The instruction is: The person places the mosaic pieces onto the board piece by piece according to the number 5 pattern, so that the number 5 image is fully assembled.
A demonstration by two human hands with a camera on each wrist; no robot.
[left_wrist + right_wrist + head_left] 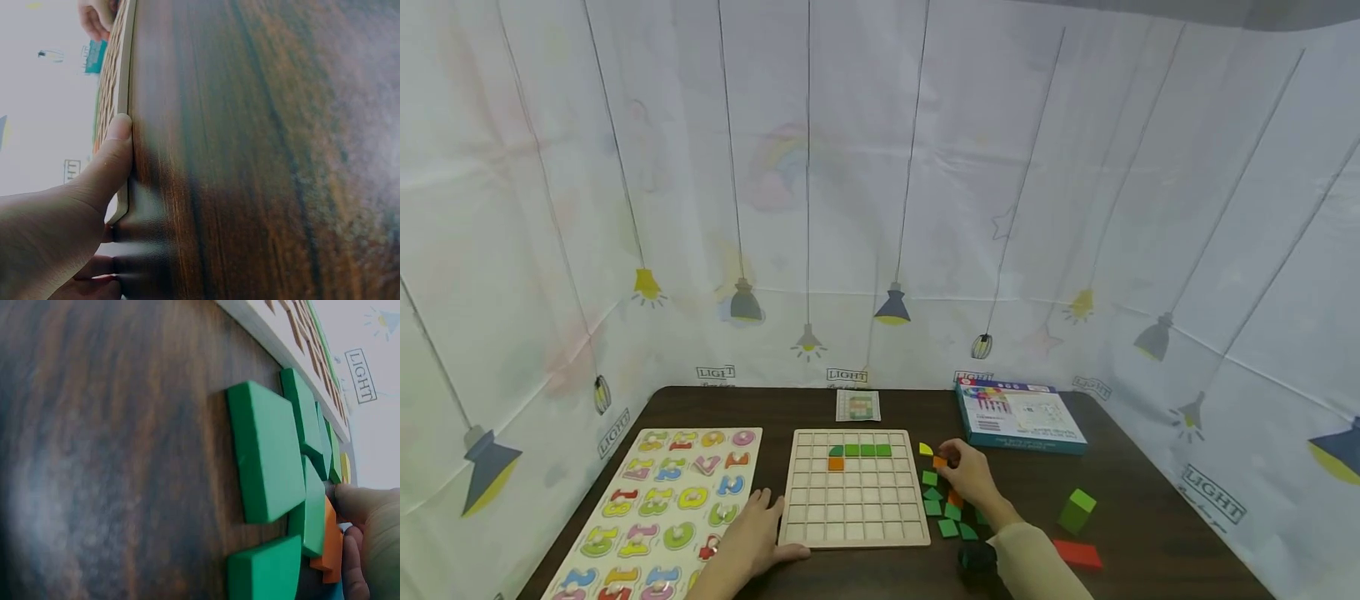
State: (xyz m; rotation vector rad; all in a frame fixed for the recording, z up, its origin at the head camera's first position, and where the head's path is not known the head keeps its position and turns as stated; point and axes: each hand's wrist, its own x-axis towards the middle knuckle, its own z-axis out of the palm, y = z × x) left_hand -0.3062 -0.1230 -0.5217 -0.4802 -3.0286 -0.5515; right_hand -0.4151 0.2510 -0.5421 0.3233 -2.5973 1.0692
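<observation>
A square wooden grid board (pixel 857 508) lies in front of me. Along its upper rows sit several green squares (pixel 868 450), an orange square (pixel 836 464) and a two-coloured square (pixel 837 451). My left hand (pixel 752 533) rests at the board's near left corner; in the left wrist view the thumb (pixel 115 144) lies against the front edge, with the other fingers past the corner, partly hidden. To the right of the board, my right hand (pixel 972 477) pinches an orange block (pixel 939 462) between thumb and fingers. Loose green blocks (pixel 269 450) lie close by.
A number puzzle board (pixel 677 500) lies at the left. Behind the grid board is a small pattern card (pixel 858 406), and a flat box (pixel 1022 417) sits at the back right. Nearer right are a green block (pixel 1077 511) and a red block (pixel 1077 554).
</observation>
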